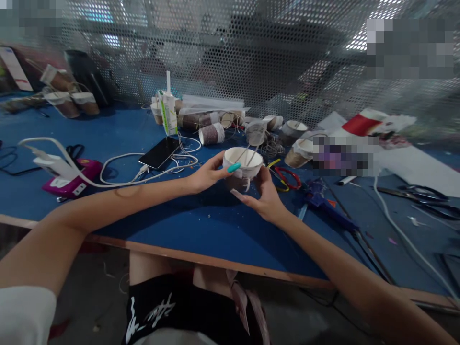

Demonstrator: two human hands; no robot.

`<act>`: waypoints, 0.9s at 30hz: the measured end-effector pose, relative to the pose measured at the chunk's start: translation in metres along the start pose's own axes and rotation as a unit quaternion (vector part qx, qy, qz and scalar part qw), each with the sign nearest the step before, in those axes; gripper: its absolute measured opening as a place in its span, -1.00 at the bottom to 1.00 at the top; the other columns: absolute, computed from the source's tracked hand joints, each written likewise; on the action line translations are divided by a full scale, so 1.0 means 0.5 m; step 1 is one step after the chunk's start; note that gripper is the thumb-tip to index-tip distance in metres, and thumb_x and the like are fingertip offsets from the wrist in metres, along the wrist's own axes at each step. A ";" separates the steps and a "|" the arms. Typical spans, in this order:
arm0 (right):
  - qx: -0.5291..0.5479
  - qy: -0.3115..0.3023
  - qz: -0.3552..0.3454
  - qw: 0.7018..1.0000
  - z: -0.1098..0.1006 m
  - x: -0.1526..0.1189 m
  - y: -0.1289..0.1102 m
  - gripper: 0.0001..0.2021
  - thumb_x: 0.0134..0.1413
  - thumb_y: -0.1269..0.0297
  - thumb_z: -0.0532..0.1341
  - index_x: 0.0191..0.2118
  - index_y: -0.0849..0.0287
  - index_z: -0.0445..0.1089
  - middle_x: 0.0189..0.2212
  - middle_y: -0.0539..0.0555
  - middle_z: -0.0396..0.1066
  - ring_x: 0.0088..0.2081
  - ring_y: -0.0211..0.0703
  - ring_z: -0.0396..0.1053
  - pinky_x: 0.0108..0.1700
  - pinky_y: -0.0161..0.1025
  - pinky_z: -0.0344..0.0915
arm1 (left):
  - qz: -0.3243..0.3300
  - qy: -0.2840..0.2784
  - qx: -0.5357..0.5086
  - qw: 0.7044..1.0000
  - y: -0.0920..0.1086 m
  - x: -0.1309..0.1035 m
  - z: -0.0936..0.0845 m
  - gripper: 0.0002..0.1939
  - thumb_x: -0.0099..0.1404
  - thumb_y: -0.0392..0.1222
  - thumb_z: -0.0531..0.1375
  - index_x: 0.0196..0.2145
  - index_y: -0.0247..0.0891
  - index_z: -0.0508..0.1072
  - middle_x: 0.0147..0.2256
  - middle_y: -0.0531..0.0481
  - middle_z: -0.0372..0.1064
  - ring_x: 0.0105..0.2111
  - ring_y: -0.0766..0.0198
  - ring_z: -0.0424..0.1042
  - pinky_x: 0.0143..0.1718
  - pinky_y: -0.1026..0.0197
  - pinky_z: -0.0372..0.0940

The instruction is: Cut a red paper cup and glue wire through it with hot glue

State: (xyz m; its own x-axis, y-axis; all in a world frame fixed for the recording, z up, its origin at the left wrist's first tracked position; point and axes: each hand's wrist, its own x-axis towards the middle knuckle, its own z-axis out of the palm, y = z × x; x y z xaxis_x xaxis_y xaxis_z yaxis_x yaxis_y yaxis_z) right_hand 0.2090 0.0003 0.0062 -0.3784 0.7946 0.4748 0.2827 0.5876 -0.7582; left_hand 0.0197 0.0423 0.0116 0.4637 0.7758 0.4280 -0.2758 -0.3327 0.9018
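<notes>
A small cup [241, 157] with a white inside and rim and a brownish outer wall sits between my two hands just above the blue table. Thin cord-like strands cross its opening, and a small pale knot hangs on its front. My left hand [209, 175] grips the left side, its thumb with a long turquoise nail lying across the front below the rim. Around the right side and lower front curl the fingers of my right hand [265, 197]. The far side of the cup is hidden.
Several similar cups [212, 133] lie behind, beside a drink carton [167, 112]. A phone [159, 153] with a white cable and a purple power strip [77, 179] are left. To the right lie a blue glue gun [328, 203], red-handled pliers [289, 178] and scissors [424, 196].
</notes>
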 end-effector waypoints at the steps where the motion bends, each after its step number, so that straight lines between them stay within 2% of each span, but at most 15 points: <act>1: -0.001 0.009 0.013 1.000 0.006 0.000 -0.006 -0.20 -0.13 -0.06 0.34 0.17 0.11 0.01 0.14 0.28 0.17 0.17 0.13 0.20 0.19 0.16 0.17 | -0.005 0.001 0.000 1.000 0.001 -0.002 0.002 -0.23 0.00 0.28 0.29 0.01 -0.32 0.34 -0.02 -0.18 0.38 0.09 -0.02 0.30 0.15 -0.05 0.20; 4: 0.014 0.031 0.051 0.998 0.025 0.007 -0.022 -0.23 -0.22 0.00 0.40 0.11 0.11 0.10 0.04 0.22 0.27 0.08 0.11 0.29 0.15 0.14 0.24 | -0.019 -0.001 0.008 1.000 0.006 -0.013 0.007 -0.26 0.02 0.24 0.30 0.01 -0.32 0.28 -0.06 -0.17 0.36 0.03 0.00 0.32 0.08 -0.04 0.25; 6: 0.069 0.040 0.075 0.994 0.036 0.017 -0.029 -0.23 -0.28 0.01 0.43 0.07 0.08 0.13 0.00 0.17 0.31 0.05 0.08 0.32 0.10 0.09 0.31 | -0.013 -0.004 0.032 0.999 0.011 -0.022 0.008 -0.30 0.08 0.23 0.27 0.03 -0.27 0.22 -0.03 -0.16 0.29 0.03 0.04 0.29 0.10 -0.04 0.24; 10: 0.185 0.042 0.122 0.974 0.045 0.040 -0.034 -0.18 -0.42 0.03 0.48 0.04 0.00 0.13 0.00 0.11 0.35 0.04 0.02 0.35 0.07 0.02 0.37 | 0.081 -0.015 0.189 0.978 0.021 -0.033 0.000 -0.39 0.24 0.23 0.11 0.08 -0.24 0.17 -0.01 -0.18 0.15 0.08 0.06 0.16 0.21 -0.09 0.10; 12: 0.201 0.038 0.141 0.969 0.043 0.045 -0.035 -0.18 -0.47 0.03 0.49 0.01 0.01 0.16 -0.02 0.11 0.37 0.04 0.03 0.35 0.09 0.03 0.36 | 0.135 -0.014 0.265 0.955 0.023 -0.035 -0.007 -0.41 0.31 0.23 -0.02 0.12 -0.24 0.14 -0.01 -0.20 0.12 0.07 0.05 0.13 0.21 -0.13 0.08; 14: 0.196 0.043 0.147 0.968 0.041 0.044 -0.036 -0.22 -0.45 0.03 0.48 -0.02 0.03 0.18 -0.03 0.12 0.39 0.04 0.03 0.36 0.11 0.04 0.34 | 0.170 0.011 0.319 0.932 0.023 -0.035 -0.011 -0.38 0.34 0.24 -0.11 0.17 -0.24 0.07 0.00 -0.22 0.08 0.05 0.05 0.13 0.16 -0.15 0.13; 18: 0.148 0.071 0.120 0.979 0.037 0.035 -0.028 -0.29 -0.38 0.01 0.45 -0.04 0.08 0.20 -0.04 0.16 0.39 0.00 0.03 0.38 0.07 0.00 0.36 | 0.218 0.102 0.397 0.886 0.033 -0.032 -0.020 -0.29 0.31 0.31 -0.16 0.20 -0.27 0.03 0.04 -0.25 0.04 0.05 0.02 0.14 0.10 -0.14 0.17; 21: 0.035 0.121 0.070 0.990 0.031 0.034 -0.011 -0.33 -0.34 0.02 0.43 -0.06 0.09 0.20 -0.10 0.16 0.40 -0.05 0.04 0.39 0.01 0.04 0.37 | 0.255 0.142 0.408 0.865 0.060 -0.030 -0.024 -0.37 0.34 0.29 -0.20 0.13 -0.18 0.19 0.00 -0.19 0.18 0.02 0.07 0.21 0.07 -0.07 0.17; 23: -0.070 0.161 0.022 0.984 0.025 0.035 -0.002 -0.33 -0.34 0.04 0.44 -0.05 0.09 0.20 -0.12 0.17 0.39 -0.07 0.08 0.39 -0.01 0.09 0.35 | 0.272 0.136 0.396 0.866 0.081 -0.031 -0.023 -0.47 0.37 0.22 -0.17 -0.01 -0.14 0.35 -0.13 -0.11 0.34 -0.08 0.12 0.30 0.02 -0.02 0.19; 27: -0.191 0.197 -0.076 0.959 0.012 0.030 -0.003 -0.32 -0.24 0.07 0.41 0.03 0.05 0.16 -0.03 0.20 0.34 0.00 0.15 0.34 0.02 0.16 0.31 | 0.247 0.099 0.329 0.906 0.109 -0.042 -0.007 -0.53 0.36 0.17 -0.05 -0.14 -0.19 0.46 -0.22 -0.08 0.45 -0.15 0.17 0.33 -0.07 0.07 0.24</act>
State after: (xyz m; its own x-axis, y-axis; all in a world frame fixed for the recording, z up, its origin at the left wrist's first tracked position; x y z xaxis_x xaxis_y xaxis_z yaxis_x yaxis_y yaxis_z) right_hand 0.1975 0.0104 0.0116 -0.1006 0.6469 0.7559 0.5806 0.6551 -0.4834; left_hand -0.0079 0.0099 0.0514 0.2429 0.5050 0.8282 0.1825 -0.8623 0.4723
